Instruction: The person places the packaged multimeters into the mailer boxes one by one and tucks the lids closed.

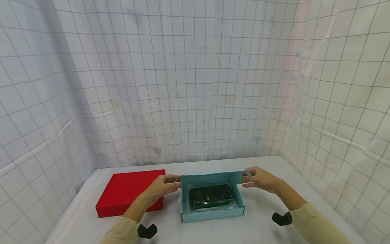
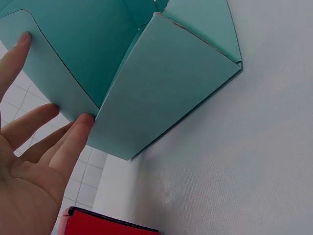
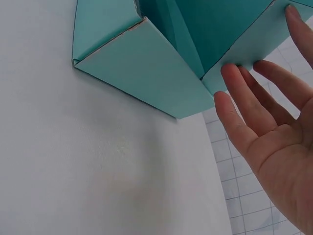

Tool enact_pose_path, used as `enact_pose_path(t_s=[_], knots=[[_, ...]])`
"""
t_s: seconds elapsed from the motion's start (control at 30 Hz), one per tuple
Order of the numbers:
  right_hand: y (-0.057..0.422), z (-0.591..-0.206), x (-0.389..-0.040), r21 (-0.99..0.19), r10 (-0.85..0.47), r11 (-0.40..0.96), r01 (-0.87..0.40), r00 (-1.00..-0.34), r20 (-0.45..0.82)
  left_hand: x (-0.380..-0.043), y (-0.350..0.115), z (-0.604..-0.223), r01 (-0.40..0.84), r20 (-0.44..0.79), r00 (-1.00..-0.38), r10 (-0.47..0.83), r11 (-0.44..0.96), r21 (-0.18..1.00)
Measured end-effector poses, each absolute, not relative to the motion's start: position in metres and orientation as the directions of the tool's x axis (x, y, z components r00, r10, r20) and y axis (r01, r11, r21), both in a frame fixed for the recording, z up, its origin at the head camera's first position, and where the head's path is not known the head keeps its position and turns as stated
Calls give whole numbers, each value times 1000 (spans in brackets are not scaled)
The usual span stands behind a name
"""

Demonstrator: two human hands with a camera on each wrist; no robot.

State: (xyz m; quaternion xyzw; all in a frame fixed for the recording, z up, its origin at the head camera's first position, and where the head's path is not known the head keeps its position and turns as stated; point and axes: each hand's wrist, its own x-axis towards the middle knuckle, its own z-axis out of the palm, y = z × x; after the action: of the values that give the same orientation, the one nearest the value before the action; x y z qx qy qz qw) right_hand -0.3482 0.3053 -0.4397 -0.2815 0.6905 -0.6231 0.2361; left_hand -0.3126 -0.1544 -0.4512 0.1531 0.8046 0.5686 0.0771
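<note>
A teal cardboard box [image 1: 213,215] stands on the table with its lid [image 1: 210,178] raised at the back. Inside lies a dark multimeter [image 1: 211,196] in clear plastic wrap. At the lid's left side, my left hand [image 1: 166,183] touches a side flap [image 2: 49,63] with nearly straight, spread fingertips. The right hand [image 1: 259,179] does the same at the opposite side flap [image 3: 264,39], its fingers [image 3: 239,88] extended against the teal card. Neither palm touches the box.
To the left, a closed red box [image 1: 134,189] lies on the white table [image 1: 259,217], close beside my left forearm. White gridded curtains [image 1: 195,84] hang behind and on both sides. A black device [image 1: 147,231] sits at each wrist.
</note>
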Motion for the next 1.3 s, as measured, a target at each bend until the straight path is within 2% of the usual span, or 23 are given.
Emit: enact_pose_path(t_s=[0.13, 0.37, 0.6, 0.73, 1.3], knots=[[306, -439, -347, -995, -700, 46, -89, -713, 31, -312, -156, -452, 153, 42, -937, 347, 299, 942], [307, -436, -346, -999, -700, 8, -32, -714, 17, -312, -154, -452, 59, 16, -909, 417, 90, 994], [304, -432, -341, -997, -701, 44, -65, -713, 15, -308, -151, -450, 100, 30, -934, 355, 179, 979], [304, -433, -339, -993, -717, 66, -102, -697, 24, -307, -152, -450, 101, 32, -930, 366, 171, 980], [308, -442, -341, -991, -738, 55, -120, -674, 41, -307, -153, -454, 89, 18, -920, 391, 165, 982]])
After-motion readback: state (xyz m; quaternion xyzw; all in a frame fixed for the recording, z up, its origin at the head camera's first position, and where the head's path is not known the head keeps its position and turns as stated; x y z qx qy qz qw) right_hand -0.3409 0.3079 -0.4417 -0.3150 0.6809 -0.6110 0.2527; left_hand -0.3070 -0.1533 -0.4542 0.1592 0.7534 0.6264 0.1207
